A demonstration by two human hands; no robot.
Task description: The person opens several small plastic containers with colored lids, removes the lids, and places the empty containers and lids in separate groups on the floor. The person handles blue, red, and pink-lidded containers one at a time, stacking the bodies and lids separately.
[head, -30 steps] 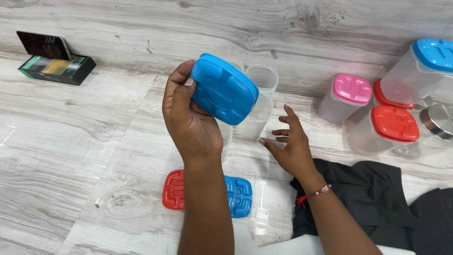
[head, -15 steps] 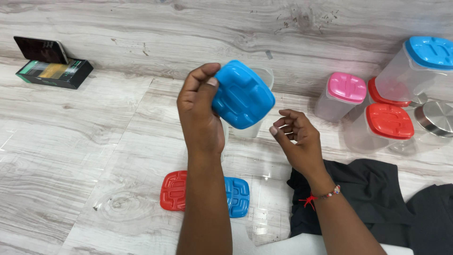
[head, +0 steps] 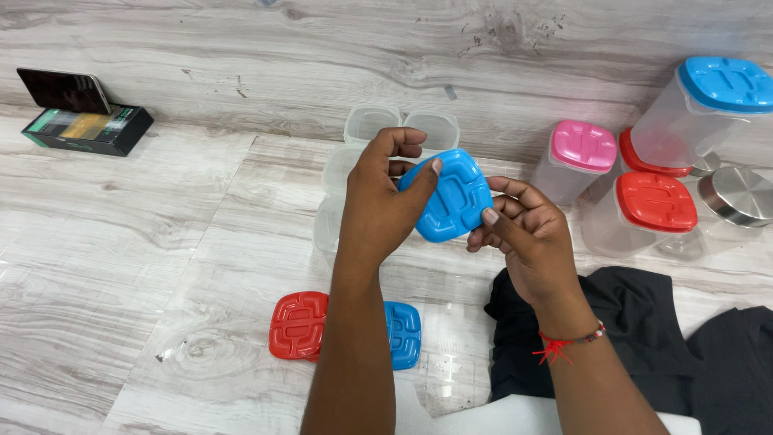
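Note:
Both hands hold a blue plastic lid in the middle of the view. My left hand grips its left edge with the thumb on top. My right hand grips its lower right edge; a red thread sits on that wrist. Behind the hands stand several clear lidless containers, partly hidden. On the floor below my left forearm lie a red lid and a second blue lid, which the arm partly covers.
Clear jars stand at the right: one with a pink lid, one with a red lid, a tall one with a blue lid, and a steel-lidded jar. Black cloth lies lower right. A phone on a box sits far left.
The blue lid has come down and to the right, and my right hand has risen and taken hold of it. The clear containers behind are now uncovered.

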